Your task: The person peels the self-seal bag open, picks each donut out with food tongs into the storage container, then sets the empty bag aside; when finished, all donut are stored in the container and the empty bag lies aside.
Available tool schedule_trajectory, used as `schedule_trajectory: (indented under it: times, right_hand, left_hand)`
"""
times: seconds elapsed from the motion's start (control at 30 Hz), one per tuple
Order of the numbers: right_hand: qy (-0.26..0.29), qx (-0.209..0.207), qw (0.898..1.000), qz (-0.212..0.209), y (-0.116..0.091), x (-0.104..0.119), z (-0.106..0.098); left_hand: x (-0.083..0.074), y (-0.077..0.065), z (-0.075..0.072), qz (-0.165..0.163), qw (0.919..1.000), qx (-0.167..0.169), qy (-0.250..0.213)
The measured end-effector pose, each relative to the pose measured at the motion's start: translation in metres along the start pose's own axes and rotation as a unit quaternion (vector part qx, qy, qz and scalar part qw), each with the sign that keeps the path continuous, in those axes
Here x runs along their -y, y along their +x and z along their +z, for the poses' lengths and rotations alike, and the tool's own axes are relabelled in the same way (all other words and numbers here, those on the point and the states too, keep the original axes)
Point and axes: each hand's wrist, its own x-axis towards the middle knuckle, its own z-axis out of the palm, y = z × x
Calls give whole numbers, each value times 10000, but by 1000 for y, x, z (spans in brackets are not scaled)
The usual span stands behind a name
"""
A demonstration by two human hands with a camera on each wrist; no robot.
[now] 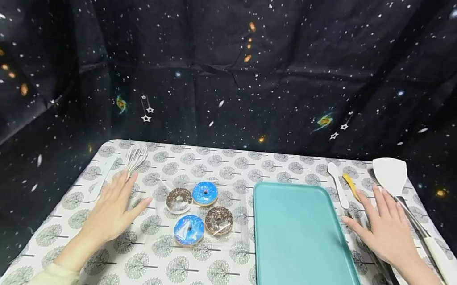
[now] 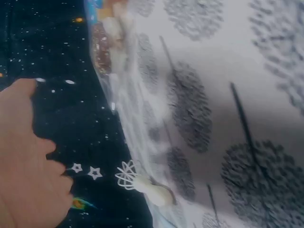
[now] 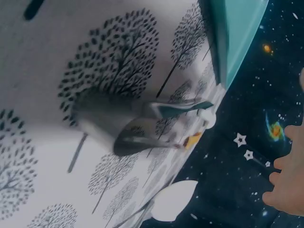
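My left hand (image 1: 112, 209), fingers straight and spread, is over the left side of the table, its fingertips overlapping the handle of a white whisk (image 1: 136, 155). A long white flat utensil (image 1: 103, 179) lies left of it. Spread likewise, my right hand (image 1: 387, 229) is on the right, between a white-headed turner (image 1: 390, 173) and a teal tray (image 1: 293, 237). Beneath it a utensil with a black handle end (image 1: 394, 281) is partly hidden. Beyond the fingers are a white spoon (image 1: 339, 184) and a yellow-ended utensil (image 1: 351, 185). Neither hand holds anything.
Two blue-iced doughnuts (image 1: 205, 193) and two brown ones (image 1: 219, 220) lie in clear wrapping left of the tray. A tree-print cloth (image 1: 178, 268) covers the table. A dark starry curtain (image 1: 234, 71) hangs behind its far edge.
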Motion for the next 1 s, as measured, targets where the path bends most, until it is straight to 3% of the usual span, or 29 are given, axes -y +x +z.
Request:
schedule_trajectory:
  times: [0.17, 0.3, 0.4, 0.57, 0.83, 1.0]
  right_hand:
    - [302, 70, 9992, -246, 5, 15, 6]
    - [516, 101, 9964, -661, 30, 45, 7]
    - [658, 388, 9929, -915, 54, 72, 9]
    - [756, 1315, 9823, -1101, 87, 113, 14]
    - [896, 2129, 9599, -1588, 120, 171, 39]
    - [1237, 2672, 9410, -1668, 133, 196, 55]
  left_hand:
    - [-14, 8, 4, 108, 9988, 69, -470]
    - [-41, 25, 13, 315, 9966, 186, -733]
    - [-68, 40, 20, 570, 9928, 583, -875]
    - [-103, 63, 33, 838, 9835, 1342, -873]
    - [-116, 85, 41, 621, 9686, 1973, -1378]
    - [-126, 77, 54, 862, 9514, 2736, -1117]
